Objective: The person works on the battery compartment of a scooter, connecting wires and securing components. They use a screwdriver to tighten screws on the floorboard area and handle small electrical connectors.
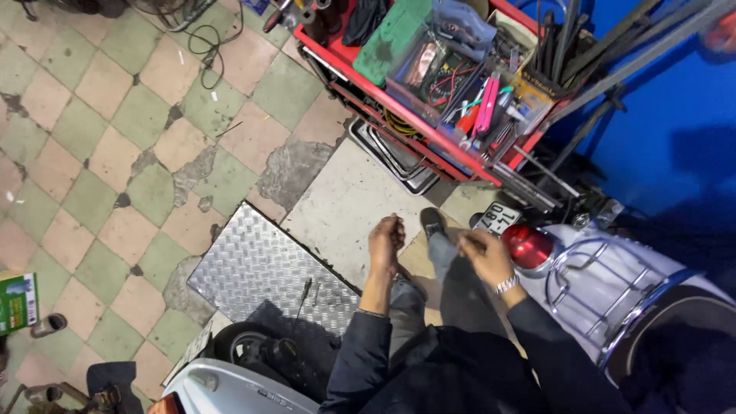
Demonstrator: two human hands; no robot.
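The tiled floor (115, 153) fills the view from nine to twelve o'clock, cracked and patched, with a black cable (205, 46) looped across it near twelve; anyone stepping back that way could catch a foot in it. At one o'clock a red tool cart (429, 138) stands crammed with pliers, drivers and boxes, some handles jutting past its edge, so a bump from a shoulder could probably spill them onto the person's legs. At four o'clock sits the rear of a pale scooter (613, 284) with a chrome rack (590, 268) and a red tail lamp (527, 247), the lamp just beside the right hand (484, 257); a slip of that hand could knock the lens. A diamond-pattern metal plate (261, 264) lies at seven o'clock, raised a little over the concrete slab (345, 207), an edge that could trip a shoe. On the plate rests a thin screwdriver (303, 295), well apart from both hands and easy to kick or tread on. The left hand (385, 241), at the centre, is loosely curled with nothing visible in it. The right hand, at three o'clock of it, has its fingers pinched together, perhaps on something small; what, if anything, cannot be told, and a small part dropped here could roll under the cart.
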